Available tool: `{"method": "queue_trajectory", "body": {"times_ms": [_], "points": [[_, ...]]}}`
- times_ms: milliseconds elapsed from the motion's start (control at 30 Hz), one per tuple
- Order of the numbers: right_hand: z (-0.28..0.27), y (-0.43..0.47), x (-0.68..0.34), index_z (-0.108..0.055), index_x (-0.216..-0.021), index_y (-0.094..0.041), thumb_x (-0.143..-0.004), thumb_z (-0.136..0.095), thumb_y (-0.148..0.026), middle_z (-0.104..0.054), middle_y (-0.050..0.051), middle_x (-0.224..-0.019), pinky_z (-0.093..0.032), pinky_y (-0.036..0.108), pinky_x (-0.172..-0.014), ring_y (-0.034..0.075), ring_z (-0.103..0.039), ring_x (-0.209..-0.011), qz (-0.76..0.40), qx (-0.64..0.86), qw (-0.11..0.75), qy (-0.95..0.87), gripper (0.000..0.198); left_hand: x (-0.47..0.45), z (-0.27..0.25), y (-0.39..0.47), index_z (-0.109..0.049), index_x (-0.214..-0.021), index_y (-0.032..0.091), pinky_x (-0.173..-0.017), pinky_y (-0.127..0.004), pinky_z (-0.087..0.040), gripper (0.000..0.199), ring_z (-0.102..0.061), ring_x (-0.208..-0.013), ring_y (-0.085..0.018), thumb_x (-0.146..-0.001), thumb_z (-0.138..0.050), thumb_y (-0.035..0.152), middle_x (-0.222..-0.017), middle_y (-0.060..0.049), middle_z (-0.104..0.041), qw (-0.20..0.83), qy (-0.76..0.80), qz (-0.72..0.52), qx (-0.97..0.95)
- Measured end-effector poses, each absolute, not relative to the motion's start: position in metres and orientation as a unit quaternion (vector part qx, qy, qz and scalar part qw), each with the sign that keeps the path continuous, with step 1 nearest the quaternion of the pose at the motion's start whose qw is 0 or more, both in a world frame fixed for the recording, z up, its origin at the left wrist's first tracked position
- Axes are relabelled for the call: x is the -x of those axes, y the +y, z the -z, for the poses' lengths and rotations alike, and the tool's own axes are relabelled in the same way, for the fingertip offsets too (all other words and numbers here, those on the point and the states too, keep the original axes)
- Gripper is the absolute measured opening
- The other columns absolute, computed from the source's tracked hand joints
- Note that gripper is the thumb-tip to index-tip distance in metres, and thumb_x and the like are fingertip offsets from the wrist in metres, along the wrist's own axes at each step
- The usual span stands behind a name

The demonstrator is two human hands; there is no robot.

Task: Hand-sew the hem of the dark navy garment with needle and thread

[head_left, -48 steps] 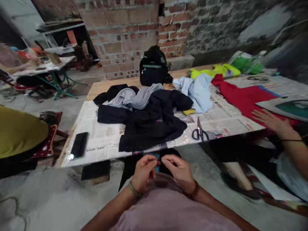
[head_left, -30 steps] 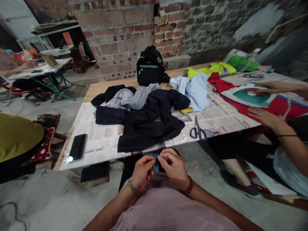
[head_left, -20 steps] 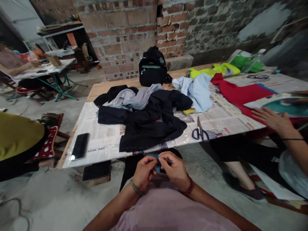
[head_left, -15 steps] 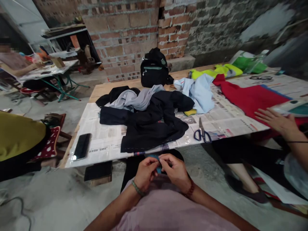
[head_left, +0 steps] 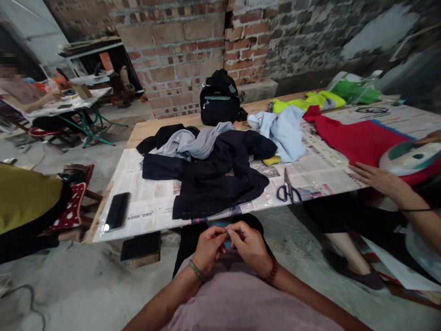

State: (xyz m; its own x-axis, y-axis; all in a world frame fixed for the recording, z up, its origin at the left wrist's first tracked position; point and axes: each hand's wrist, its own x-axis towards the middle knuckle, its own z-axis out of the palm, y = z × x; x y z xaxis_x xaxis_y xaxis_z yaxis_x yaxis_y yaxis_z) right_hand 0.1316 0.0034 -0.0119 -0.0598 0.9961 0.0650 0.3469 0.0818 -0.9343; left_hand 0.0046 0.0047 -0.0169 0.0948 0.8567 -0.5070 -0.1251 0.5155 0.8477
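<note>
Over my lap, my left hand [head_left: 208,249] and my right hand [head_left: 251,246] meet with thumbs and fingers pinched. Whatever is between the fingertips is too small to make out. A bit of something blue [head_left: 228,244] shows behind and between the hands; its kind is unclear. Just beyond them, dark trousers or a similar dark garment [head_left: 210,193] lies crumpled at the table edge, with pale stitches along its hem. To its right rest scissors [head_left: 288,189] with dark blue handles, blades slightly apart.
On the newspaper-covered table [head_left: 151,202] lie a phone [head_left: 117,210], grey cloth [head_left: 193,142], light blue cloth [head_left: 284,133] and a black backpack [head_left: 220,103]. At right, a co-worker's hand [head_left: 382,179] presses red cloth [head_left: 358,138] beside an iron [head_left: 409,156]. Someone sits at left.
The co-worker's iron has moved left over the red cloth, and their flat hand has shifted left and down. My hands stay together; less of the blue thing shows.
</note>
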Motion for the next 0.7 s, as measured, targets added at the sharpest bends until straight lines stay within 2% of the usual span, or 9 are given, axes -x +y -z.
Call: {"method": "queue_trajectory", "body": {"times_ms": [400,700], "points": [[0.0174,0.0039,-0.1324,-0.059,-0.077,-0.016,-0.079,-0.047,-0.028,-0.063,0.002,-0.068,-0.045,0.018,-0.049,0.010,-0.057,-0.055,-0.384,0.544,0.413,-0.621,0.017,-0.0049,0.0173,0.0054,-0.056,-0.072,0.014,-0.029,-0.015,-0.019,0.026,-0.036,-0.030,-0.004,-0.061,-0.065,0.036,-0.039,0.006,-0.047,0.653,0.572,-0.362,-0.339],[0.0193,0.0047,-0.1318,-0.059,-0.075,-0.016,-0.079,-0.047,-0.026,-0.062,0.002,-0.066,-0.045,0.017,-0.048,0.010,-0.056,-0.055,-0.386,0.543,0.418,-0.617,0.016,-0.0056,0.0193,0.0056,-0.057,-0.073,0.013,-0.030,-0.015,-0.018,0.026,-0.032,-0.028,-0.002,-0.062,-0.064,0.036,-0.038,0.006,-0.047,0.647,0.580,-0.353,-0.348]]}}
